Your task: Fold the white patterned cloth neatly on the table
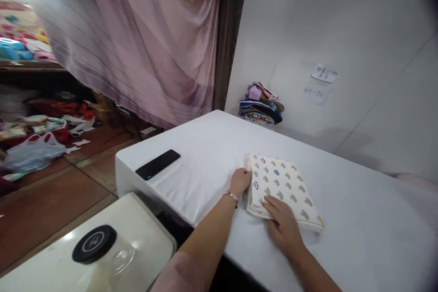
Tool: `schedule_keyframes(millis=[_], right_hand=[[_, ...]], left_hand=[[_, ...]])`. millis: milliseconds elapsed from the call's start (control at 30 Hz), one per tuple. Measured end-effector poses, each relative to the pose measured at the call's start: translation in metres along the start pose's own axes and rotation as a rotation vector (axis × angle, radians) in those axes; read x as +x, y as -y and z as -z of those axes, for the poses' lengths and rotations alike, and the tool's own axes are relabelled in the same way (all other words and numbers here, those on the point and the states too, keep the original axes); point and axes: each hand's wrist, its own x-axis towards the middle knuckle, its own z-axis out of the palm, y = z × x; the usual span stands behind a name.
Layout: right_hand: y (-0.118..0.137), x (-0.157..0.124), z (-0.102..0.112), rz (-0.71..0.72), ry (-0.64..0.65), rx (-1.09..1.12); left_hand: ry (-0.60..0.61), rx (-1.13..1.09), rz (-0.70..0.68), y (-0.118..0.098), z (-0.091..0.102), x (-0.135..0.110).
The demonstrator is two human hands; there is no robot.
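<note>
A folded white cloth (pixel 282 187) printed with grey-green mushrooms and a few coloured ones lies on the white-covered table (pixel 205 146). My left hand (pixel 240 181), with a bracelet at its wrist, is closed on the cloth's left edge. At the near edge, my right hand (pixel 284 228) has its fingers over the top and its thumb lower down, pinching the layers. The hand hides part of that edge. The cloth is thick, in several layers.
A black phone (pixel 158 164) lies at the table's left. Behind the far edge is a stack of folded clothes (pixel 260 107) by the white wall (pixel 359 54). A clear jar with a black lid (pixel 94 243) stands on a pale surface at lower left. A pink curtain (pixel 164 32) hangs behind.
</note>
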Motion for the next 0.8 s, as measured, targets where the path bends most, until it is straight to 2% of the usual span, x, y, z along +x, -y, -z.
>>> schedule_keyframes(millis=[300, 567, 667, 800], right_hand=[[0.000, -0.002, 0.001, -0.002, 0.024, -0.006], [-0.001, -0.004, 0.001, -0.006, 0.040, 0.047], [0.003, -0.002, 0.010, -0.089, 0.104, 0.127], [-0.006, 0.020, 0.030, -0.334, 0.233, 0.275]], left_hand=[[0.039, -0.064, 0.026, -0.009, -0.009, 0.036], [0.031, -0.172, 0.032, 0.004, -0.006, 0.038], [0.001, -0.171, 0.007, 0.003, -0.004, 0.039], [-0.015, -0.146, -0.039, -0.004, -0.005, 0.044]])
